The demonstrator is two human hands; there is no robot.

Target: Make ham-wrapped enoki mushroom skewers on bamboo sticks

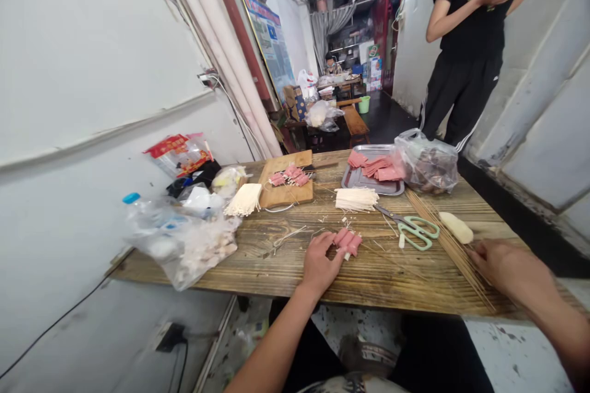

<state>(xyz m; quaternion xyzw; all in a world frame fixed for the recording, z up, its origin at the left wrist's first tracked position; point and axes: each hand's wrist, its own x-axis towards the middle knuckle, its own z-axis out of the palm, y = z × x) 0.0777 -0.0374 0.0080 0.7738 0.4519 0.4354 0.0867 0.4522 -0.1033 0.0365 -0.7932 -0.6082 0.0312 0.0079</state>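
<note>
My left hand [321, 261] grips a row of pink meat rolls [347, 241] with pale enoki ends, thumb and fingers around its left side, on the wooden table. At the right, my right hand [509, 267] is closed with its fingertips beside a bundle of bamboo skewers [454, 252]; what is in them is hidden. A pale peeled piece [455, 227] lies just beyond those fingers. Green-handled scissors [417, 232] rest left of the skewers. Beyond the rolls lies a bunch of enoki mushrooms [356, 199].
A metal tray [350, 183] holds pink meat slices, with a filled plastic bag [428, 163] against it. Skewered rolls lie on a cutting board [271, 199]. More enoki [245, 199] and a clear bag [184, 252] sit left. A person in black [470, 43] stands beyond the table.
</note>
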